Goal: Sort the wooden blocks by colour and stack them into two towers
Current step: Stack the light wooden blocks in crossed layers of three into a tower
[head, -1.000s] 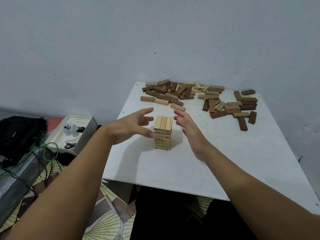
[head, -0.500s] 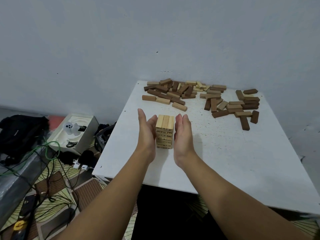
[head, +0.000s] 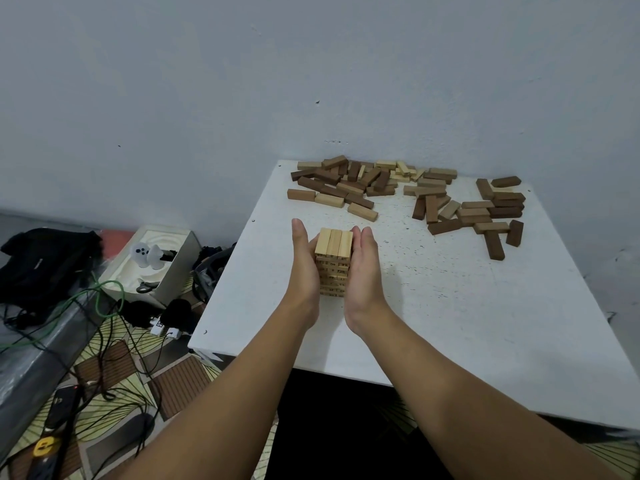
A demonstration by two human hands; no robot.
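Note:
A tower of light wooden blocks [head: 333, 252] stands on the white table [head: 450, 323], three blocks side by side on top. My left hand [head: 304, 268] presses flat against its left side, fingers straight. Against the tower's right side my right hand [head: 363, 271] presses in the same way. At the table's far edge lies a pile of mixed dark and light blocks [head: 349, 185]. A second scatter of mostly dark blocks [head: 481, 213] lies at the far right.
The table stands against a grey wall. On the floor at left are a white box [head: 156, 268] with a game controller, a black bag [head: 41, 268], a green cable [head: 104, 299] and several black cables on a patterned mat.
One second ago my hands were apart with spread fingers beside the tower. They have closed in flat against its two sides and now press tighter than half a second ago.

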